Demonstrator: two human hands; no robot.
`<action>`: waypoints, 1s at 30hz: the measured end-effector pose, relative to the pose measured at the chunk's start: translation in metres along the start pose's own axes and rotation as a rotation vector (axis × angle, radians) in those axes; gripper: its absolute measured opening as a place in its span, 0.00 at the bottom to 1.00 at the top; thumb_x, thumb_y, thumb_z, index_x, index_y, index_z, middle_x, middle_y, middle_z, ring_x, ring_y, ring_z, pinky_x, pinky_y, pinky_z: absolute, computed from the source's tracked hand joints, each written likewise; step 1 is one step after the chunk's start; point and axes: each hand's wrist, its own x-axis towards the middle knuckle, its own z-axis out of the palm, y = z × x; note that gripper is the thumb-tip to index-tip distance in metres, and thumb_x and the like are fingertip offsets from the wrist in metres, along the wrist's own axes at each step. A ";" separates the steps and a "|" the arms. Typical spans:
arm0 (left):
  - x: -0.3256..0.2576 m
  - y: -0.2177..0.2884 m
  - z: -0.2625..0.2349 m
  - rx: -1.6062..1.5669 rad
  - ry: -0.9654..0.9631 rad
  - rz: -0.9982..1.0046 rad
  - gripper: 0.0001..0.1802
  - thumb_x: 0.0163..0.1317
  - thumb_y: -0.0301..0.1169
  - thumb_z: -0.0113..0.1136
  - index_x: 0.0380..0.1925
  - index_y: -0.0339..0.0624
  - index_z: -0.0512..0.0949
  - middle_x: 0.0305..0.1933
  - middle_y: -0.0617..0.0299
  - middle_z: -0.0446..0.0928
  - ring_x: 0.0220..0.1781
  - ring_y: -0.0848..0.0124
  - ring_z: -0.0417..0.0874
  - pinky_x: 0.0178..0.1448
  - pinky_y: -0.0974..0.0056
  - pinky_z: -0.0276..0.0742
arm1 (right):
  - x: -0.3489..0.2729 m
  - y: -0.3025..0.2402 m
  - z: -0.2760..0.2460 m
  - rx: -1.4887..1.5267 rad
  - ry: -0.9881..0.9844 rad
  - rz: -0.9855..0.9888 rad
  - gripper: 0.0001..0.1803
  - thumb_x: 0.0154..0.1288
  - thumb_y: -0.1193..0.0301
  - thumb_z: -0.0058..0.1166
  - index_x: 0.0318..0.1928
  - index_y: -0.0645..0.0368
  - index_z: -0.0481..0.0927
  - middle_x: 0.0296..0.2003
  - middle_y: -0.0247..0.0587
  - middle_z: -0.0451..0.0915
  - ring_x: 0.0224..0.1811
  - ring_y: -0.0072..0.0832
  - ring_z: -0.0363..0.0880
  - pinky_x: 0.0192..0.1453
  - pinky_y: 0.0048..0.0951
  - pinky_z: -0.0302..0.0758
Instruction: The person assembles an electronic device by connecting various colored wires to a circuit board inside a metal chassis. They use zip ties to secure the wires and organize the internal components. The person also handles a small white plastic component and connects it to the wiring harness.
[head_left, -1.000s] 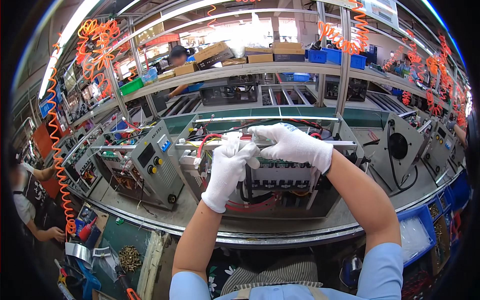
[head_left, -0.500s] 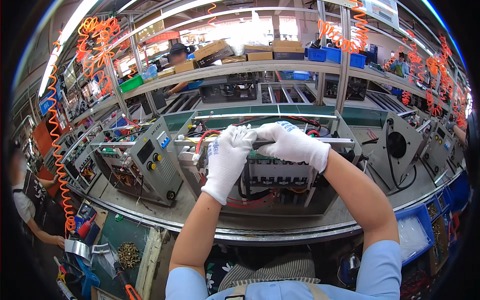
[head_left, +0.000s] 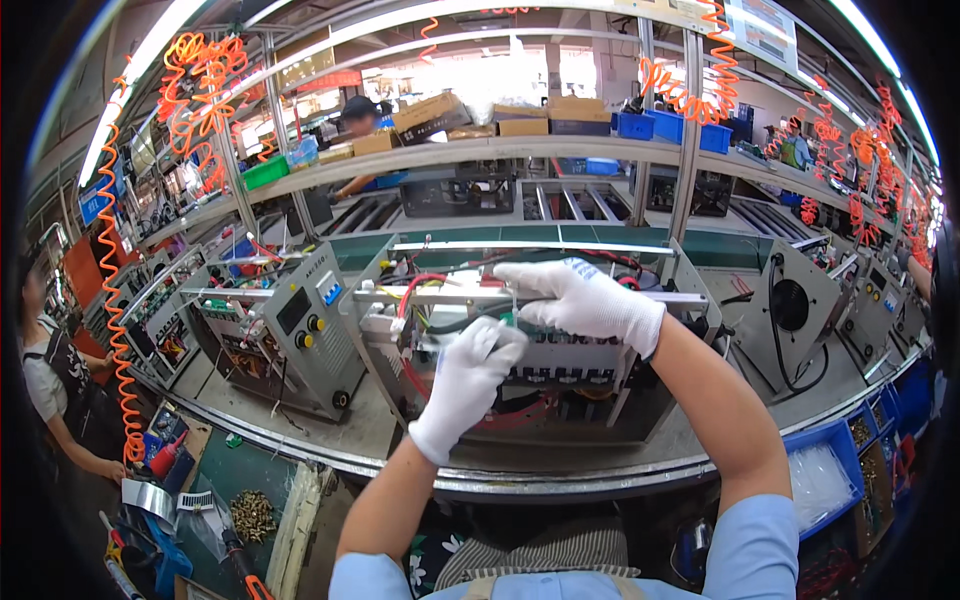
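Note:
My left hand [head_left: 472, 378], in a white knit glove, is in front of an opened grey metal machine chassis [head_left: 640, 420]. Its fingers are curled together, slightly blurred, and what they hold, if anything, is hidden. Over the chassis's front crossbar [head_left: 660, 298] reaches my right hand [head_left: 592, 300], also gloved, its fingers stretched leftward and apart. A black cable [head_left: 462, 325] runs along the bar toward both hands. Red wires [head_left: 418, 290] and white connectors lie at the chassis's left end. Dark rows of components [head_left: 560, 376] show below my hands.
Another grey machine with a front panel [head_left: 312, 330] stands to the left; one with a round fan [head_left: 790, 297] is at right. Brass fittings [head_left: 254, 514] and a screwdriver-like tool [head_left: 244, 565] lie lower left. A blue bin [head_left: 828, 478] holds clear bags. Orange coiled hoses [head_left: 112, 300] hang down.
My left hand has come down and toward me, away from the right hand, its fingers now curled. My right hand's fingers have spread and moved slightly lower.

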 end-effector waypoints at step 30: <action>-0.091 -0.025 -0.053 -0.160 -0.389 -0.192 0.14 0.74 0.31 0.47 0.46 0.33 0.78 0.37 0.61 0.81 0.35 0.77 0.81 0.40 0.72 0.76 | -0.030 -0.096 0.068 0.000 0.053 -0.105 0.07 0.62 0.74 0.62 0.40 0.62 0.82 0.34 0.41 0.84 0.36 0.32 0.85 0.42 0.28 0.80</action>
